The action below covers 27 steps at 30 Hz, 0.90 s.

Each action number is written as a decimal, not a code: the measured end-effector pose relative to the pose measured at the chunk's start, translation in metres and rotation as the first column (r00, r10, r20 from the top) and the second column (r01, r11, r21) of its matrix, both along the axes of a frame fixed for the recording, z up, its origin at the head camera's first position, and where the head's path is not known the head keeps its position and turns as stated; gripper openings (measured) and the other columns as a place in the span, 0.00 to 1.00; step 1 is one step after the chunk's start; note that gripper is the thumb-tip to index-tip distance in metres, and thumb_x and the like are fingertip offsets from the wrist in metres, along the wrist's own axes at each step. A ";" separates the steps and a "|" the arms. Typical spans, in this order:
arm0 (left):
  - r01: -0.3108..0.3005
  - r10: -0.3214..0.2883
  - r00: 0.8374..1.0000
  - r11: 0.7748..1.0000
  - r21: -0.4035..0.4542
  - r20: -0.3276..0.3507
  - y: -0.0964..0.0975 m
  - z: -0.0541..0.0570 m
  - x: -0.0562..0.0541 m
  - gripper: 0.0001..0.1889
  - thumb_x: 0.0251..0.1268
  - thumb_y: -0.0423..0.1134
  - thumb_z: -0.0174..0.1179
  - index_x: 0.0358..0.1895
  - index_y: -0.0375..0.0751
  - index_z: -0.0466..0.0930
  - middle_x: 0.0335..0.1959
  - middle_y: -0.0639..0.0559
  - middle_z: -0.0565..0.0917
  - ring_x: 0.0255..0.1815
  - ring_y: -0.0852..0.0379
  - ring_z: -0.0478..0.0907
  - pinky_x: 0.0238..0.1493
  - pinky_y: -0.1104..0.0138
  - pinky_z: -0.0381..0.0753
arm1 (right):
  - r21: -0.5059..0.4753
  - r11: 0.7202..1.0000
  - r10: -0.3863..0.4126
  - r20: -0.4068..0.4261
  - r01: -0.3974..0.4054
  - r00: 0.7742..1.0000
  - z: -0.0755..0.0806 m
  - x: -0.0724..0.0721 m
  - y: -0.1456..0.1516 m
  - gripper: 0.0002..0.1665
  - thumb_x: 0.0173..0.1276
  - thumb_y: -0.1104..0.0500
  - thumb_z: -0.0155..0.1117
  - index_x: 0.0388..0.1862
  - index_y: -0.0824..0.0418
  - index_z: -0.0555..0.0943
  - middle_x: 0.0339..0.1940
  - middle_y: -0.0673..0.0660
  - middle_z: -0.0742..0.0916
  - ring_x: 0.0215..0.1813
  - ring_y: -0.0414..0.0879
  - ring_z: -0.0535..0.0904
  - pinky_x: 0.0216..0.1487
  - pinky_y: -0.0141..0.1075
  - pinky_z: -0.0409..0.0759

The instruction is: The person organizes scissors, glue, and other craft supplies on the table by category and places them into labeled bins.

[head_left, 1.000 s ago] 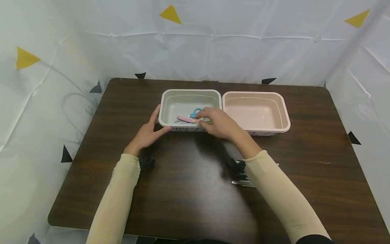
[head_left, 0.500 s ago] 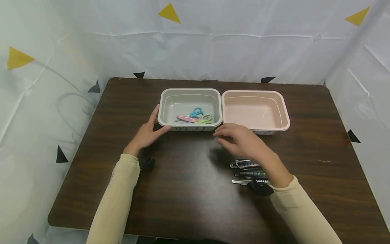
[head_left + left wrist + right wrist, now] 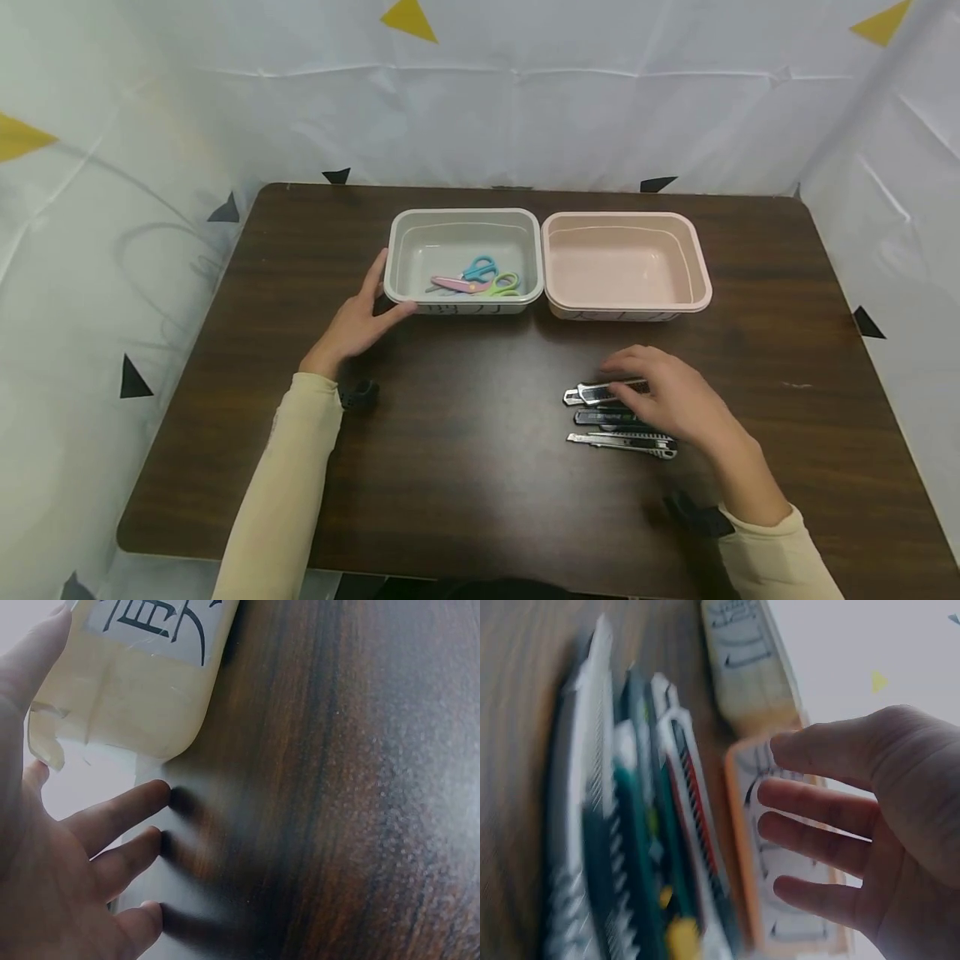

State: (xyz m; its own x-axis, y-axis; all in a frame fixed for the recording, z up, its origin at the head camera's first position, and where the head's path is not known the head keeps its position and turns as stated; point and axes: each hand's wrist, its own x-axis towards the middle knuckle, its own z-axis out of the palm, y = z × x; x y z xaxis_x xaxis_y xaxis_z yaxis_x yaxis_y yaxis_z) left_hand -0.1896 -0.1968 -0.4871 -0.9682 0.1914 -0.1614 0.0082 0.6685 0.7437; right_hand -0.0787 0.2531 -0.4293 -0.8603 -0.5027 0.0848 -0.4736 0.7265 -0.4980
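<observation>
My left hand (image 3: pixel 352 323) rests at the near-left corner of the pale grey bin (image 3: pixel 480 307), thumb along the front rim and fingers by its left side. In the left wrist view the lower fingers (image 3: pixel 124 859) are spread near the tabletop. Inside that bin lie scissors with pink (image 3: pixel 457 285), blue (image 3: pixel 480 270) and green (image 3: pixel 505 285) handles. My right hand (image 3: pixel 678 400) hovers over a row of several box cutters (image 3: pixel 622 442), fingers extended and holding nothing. The farthest cutter (image 3: pixel 588 394) is partly under the hand; the right wrist view shows the cutters (image 3: pixel 694 802) side by side, blurred.
A pink bin (image 3: pixel 626 310) stands right beside the grey one, with nothing visible inside. Both carry handwritten labels on their front walls. The dark wooden table (image 3: pixel 465 467) is bounded by white sheeting (image 3: pixel 517 125) at the back and sides.
My right hand has left the scissors in the grey bin and moved right and nearer, over the box cutters. The left hand stays at the bin's corner. The view has tilted slightly.
</observation>
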 end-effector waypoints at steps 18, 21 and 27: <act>0.009 -0.009 1.000 1.000 0.020 -0.001 -0.001 -0.001 0.002 0.49 0.58 0.72 0.57 0.74 0.84 0.31 0.76 0.50 0.60 0.74 0.35 0.56 0.63 0.31 0.55 | 0.129 0.979 -0.171 0.098 0.158 0.980 -0.026 0.015 0.030 0.22 0.64 0.67 0.63 0.59 0.64 0.80 0.56 0.63 0.82 0.60 0.62 0.75 0.56 0.60 0.72; 0.005 -0.005 1.000 1.000 0.017 0.000 -0.002 -0.001 0.003 0.50 0.58 0.72 0.57 0.75 0.83 0.31 0.76 0.50 0.61 0.74 0.35 0.56 0.63 0.31 0.55 | 0.139 0.978 -0.171 0.093 0.158 0.981 -0.025 0.014 0.028 0.23 0.63 0.67 0.63 0.59 0.64 0.80 0.55 0.63 0.82 0.59 0.61 0.75 0.55 0.60 0.72; 0.002 -0.002 1.000 1.000 0.026 0.002 -0.002 0.001 0.000 0.49 0.57 0.72 0.58 0.74 0.85 0.31 0.76 0.52 0.60 0.75 0.36 0.55 0.63 0.31 0.55 | 0.158 0.976 -0.162 0.069 0.149 0.984 -0.026 0.013 0.026 0.23 0.62 0.69 0.63 0.58 0.63 0.81 0.52 0.60 0.83 0.57 0.60 0.75 0.51 0.59 0.74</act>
State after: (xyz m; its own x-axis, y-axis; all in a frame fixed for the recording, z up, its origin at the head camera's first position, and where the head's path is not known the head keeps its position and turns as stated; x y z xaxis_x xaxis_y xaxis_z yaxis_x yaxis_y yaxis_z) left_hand -0.1892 -0.1984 -0.4863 -0.9674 0.1974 -0.1585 0.0078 0.6490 0.7608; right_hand -0.0660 0.2787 -0.4549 -0.9299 -0.3639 -0.0546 -0.3117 0.8578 -0.4086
